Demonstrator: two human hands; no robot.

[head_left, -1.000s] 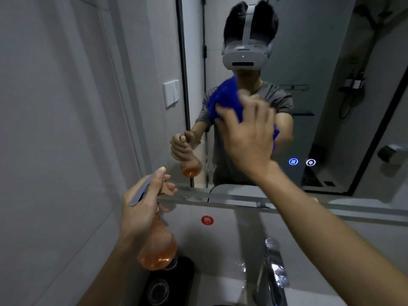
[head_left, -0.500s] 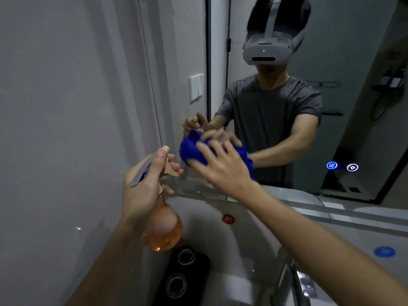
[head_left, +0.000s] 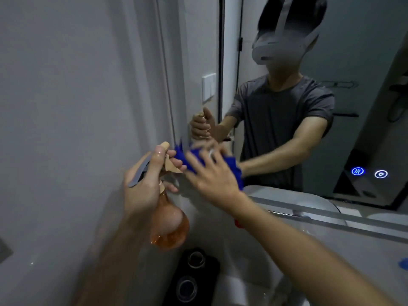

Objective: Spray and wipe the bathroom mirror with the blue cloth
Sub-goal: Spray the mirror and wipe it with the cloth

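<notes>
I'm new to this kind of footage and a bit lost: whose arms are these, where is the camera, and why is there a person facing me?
There is no machine here. The one picture comes from a camera worn on a person's head, looking forward and down, so the two arms reaching in are that person's own. The figure facing you is their reflection in the bathroom mirror, wearing the headset.

The left hand grips an orange spray bottle by its neck and trigger. The right hand presses a blue cloth with spread fingers against the mirror's lower left corner; the motion blurs it.

Below, a black holder with round openings stands beside the pale sink. Two small lit icons glow on the glass. A wall switch sits left of the mirror.
</notes>
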